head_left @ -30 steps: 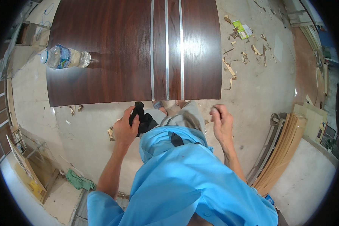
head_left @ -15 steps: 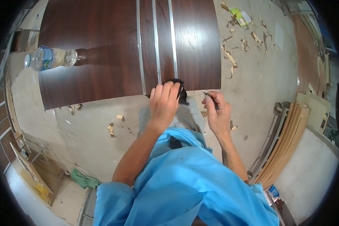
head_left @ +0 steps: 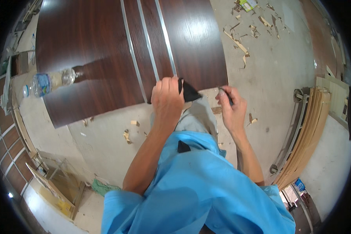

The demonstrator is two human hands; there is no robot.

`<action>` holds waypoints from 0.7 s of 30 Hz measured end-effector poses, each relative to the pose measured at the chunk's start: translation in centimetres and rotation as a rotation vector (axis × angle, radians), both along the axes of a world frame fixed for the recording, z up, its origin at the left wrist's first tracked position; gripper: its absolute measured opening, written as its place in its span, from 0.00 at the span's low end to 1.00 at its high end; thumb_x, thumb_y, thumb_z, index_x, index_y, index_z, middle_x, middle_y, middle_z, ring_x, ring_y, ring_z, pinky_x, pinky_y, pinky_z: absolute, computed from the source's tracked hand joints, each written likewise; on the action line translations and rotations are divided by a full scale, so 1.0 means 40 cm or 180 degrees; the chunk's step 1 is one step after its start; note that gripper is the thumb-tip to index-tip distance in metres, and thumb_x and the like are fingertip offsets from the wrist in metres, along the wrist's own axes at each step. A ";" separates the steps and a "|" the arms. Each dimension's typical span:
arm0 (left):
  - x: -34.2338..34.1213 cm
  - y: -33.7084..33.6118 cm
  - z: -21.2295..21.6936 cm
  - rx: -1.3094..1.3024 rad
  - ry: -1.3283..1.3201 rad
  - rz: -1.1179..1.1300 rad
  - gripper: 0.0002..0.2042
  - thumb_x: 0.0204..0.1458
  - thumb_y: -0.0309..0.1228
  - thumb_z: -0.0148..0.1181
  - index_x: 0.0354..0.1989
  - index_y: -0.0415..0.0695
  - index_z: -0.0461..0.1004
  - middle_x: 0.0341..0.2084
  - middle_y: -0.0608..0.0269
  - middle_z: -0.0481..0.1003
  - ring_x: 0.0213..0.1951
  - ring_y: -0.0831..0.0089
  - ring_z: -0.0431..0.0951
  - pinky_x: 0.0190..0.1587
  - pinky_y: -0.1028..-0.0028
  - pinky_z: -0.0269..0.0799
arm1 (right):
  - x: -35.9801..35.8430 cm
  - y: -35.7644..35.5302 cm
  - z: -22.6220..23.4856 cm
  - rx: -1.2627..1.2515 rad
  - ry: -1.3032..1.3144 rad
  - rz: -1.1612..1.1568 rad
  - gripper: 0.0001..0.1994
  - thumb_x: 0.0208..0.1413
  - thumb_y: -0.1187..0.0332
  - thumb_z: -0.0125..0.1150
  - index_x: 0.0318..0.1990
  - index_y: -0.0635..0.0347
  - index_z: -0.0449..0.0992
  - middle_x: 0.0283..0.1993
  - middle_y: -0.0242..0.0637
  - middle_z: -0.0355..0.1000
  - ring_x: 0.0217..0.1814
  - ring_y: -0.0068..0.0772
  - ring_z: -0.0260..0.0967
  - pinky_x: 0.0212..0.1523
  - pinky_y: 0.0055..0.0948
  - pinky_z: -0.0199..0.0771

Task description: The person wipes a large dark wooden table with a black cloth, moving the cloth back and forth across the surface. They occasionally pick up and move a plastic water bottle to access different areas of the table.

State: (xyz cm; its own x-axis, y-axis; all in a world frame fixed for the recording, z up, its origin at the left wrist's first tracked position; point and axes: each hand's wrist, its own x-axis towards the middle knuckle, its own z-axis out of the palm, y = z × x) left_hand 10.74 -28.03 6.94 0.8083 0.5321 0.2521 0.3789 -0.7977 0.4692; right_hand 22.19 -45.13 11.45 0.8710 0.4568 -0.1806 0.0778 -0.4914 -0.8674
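Observation:
A glossy dark-brown wood-grain panel (head_left: 82,50) with three silver strips (head_left: 146,39) lies in front of me. At its near edge, over the lower ends of the strips, my left hand (head_left: 167,99) is closed round a black cloth (head_left: 190,93). A loose part of the cloth sticks out to the right of the fingers. Just off the panel's near right corner, my right hand (head_left: 233,105) is closed on a small dark pointed tool (head_left: 231,100). Its fingers hide most of the tool, so its exact kind does not show.
A clear plastic bottle (head_left: 50,82) lies on its side over the panel's left edge. Torn tan scraps (head_left: 238,43) litter the floor to the right. Long boards (head_left: 306,132) lean at the right wall; a green cloth (head_left: 101,187) lies at the lower left.
The view has turned a little, so the panel appears tilted and further left. The black cloth now spreads out more to the right of my left hand. Both hands keep their hold.

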 end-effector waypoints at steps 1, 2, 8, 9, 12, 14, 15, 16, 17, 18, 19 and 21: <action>-0.004 -0.008 -0.007 -0.0104 0.0248 0.0135 0.10 0.55 0.27 0.70 0.43 0.41 0.78 0.33 0.56 0.75 0.37 0.56 0.76 0.41 0.60 0.72 | 0.003 0.005 0.005 0.0010 0.0033 0.0021 0.08 0.67 0.71 0.61 0.46 0.67 0.80 0.32 0.42 0.82 0.33 0.28 0.80 0.34 0.29 0.76; -0.024 -0.019 -0.006 0.0045 0.0140 0.0068 0.10 0.56 0.28 0.69 0.43 0.41 0.79 0.34 0.56 0.76 0.37 0.55 0.76 0.42 0.60 0.73 | 0.010 0.012 0.009 0.0062 0.0021 0.0056 0.09 0.67 0.70 0.61 0.46 0.67 0.80 0.32 0.42 0.82 0.33 0.28 0.80 0.34 0.29 0.76; -0.194 -0.038 0.031 -0.0480 0.0958 -0.0106 0.08 0.58 0.35 0.68 0.36 0.44 0.79 0.29 0.58 0.77 0.33 0.58 0.79 0.35 0.60 0.73 | 0.019 0.037 0.038 0.0052 -0.0152 -0.0127 0.07 0.66 0.72 0.62 0.43 0.68 0.81 0.32 0.40 0.82 0.31 0.25 0.77 0.34 0.28 0.75; -0.201 -0.031 0.037 -0.0501 0.0744 0.0040 0.09 0.58 0.36 0.68 0.35 0.44 0.79 0.27 0.59 0.77 0.31 0.57 0.79 0.33 0.59 0.73 | 0.013 0.044 0.037 -0.0004 -0.0136 -0.0042 0.06 0.65 0.73 0.63 0.43 0.67 0.81 0.32 0.40 0.82 0.31 0.27 0.78 0.34 0.29 0.75; -0.181 -0.002 0.054 -0.0781 0.0762 0.0550 0.13 0.61 0.42 0.66 0.34 0.44 0.77 0.19 0.60 0.78 0.25 0.55 0.79 0.30 0.58 0.72 | -0.016 0.084 0.014 -0.0055 -0.0516 0.0304 0.05 0.58 0.75 0.68 0.41 0.65 0.81 0.33 0.40 0.81 0.32 0.33 0.78 0.35 0.31 0.76; -0.148 0.018 0.060 -0.1147 0.0934 0.0839 0.15 0.62 0.44 0.66 0.35 0.44 0.78 0.22 0.57 0.81 0.27 0.53 0.82 0.33 0.57 0.73 | -0.029 0.121 -0.009 -0.0001 -0.1198 0.0774 0.08 0.51 0.77 0.72 0.39 0.63 0.81 0.33 0.38 0.79 0.34 0.38 0.77 0.36 0.34 0.76; -0.135 0.025 0.063 -0.1242 0.0843 0.0923 0.15 0.63 0.45 0.66 0.35 0.44 0.79 0.24 0.55 0.82 0.28 0.53 0.83 0.35 0.56 0.74 | -0.031 0.138 -0.020 0.0006 -0.1310 0.1010 0.08 0.50 0.77 0.72 0.39 0.62 0.81 0.33 0.38 0.78 0.34 0.39 0.76 0.35 0.35 0.76; -0.126 0.031 0.064 -0.1293 0.0975 0.1006 0.15 0.63 0.45 0.66 0.36 0.45 0.79 0.24 0.56 0.83 0.28 0.53 0.83 0.35 0.56 0.74 | -0.030 0.154 -0.031 -0.0010 -0.1439 0.1257 0.08 0.50 0.77 0.72 0.38 0.61 0.81 0.33 0.38 0.76 0.35 0.41 0.75 0.35 0.37 0.75; -0.120 0.035 0.065 -0.1255 0.0934 0.1046 0.15 0.63 0.46 0.65 0.36 0.46 0.78 0.25 0.56 0.83 0.29 0.53 0.84 0.35 0.56 0.73 | -0.026 0.166 -0.040 -0.0038 -0.1562 0.1503 0.08 0.50 0.77 0.73 0.38 0.60 0.81 0.33 0.38 0.75 0.35 0.42 0.74 0.35 0.38 0.75; -0.120 0.038 0.064 -0.1225 0.0902 0.1090 0.15 0.64 0.46 0.65 0.36 0.46 0.78 0.25 0.56 0.83 0.29 0.54 0.84 0.35 0.56 0.73 | -0.023 0.179 -0.048 -0.0093 -0.1600 0.1535 0.08 0.47 0.76 0.74 0.35 0.59 0.80 0.32 0.37 0.73 0.36 0.43 0.73 0.35 0.40 0.74; -0.123 0.039 0.063 -0.1235 0.0947 0.1104 0.15 0.63 0.46 0.66 0.36 0.46 0.78 0.25 0.56 0.83 0.29 0.54 0.84 0.35 0.56 0.73 | -0.017 0.185 -0.052 -0.0160 -0.1584 0.1614 0.08 0.47 0.76 0.74 0.34 0.59 0.79 0.32 0.37 0.73 0.36 0.43 0.73 0.35 0.40 0.75; -0.136 0.038 0.060 -0.1263 0.1068 0.1185 0.15 0.63 0.47 0.66 0.36 0.47 0.78 0.24 0.56 0.83 0.29 0.54 0.84 0.35 0.57 0.74 | -0.010 0.192 -0.055 -0.0277 -0.1545 0.1748 0.08 0.48 0.76 0.73 0.34 0.59 0.78 0.32 0.37 0.73 0.36 0.42 0.73 0.36 0.39 0.75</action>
State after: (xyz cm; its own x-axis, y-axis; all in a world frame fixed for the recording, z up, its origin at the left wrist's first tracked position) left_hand 5.32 -26.52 9.34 0.5520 0.7934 -0.2565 0.7747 -0.3742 0.5097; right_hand 21.80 -37.47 9.25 0.5121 0.8517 0.1115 0.6975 -0.3366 -0.6326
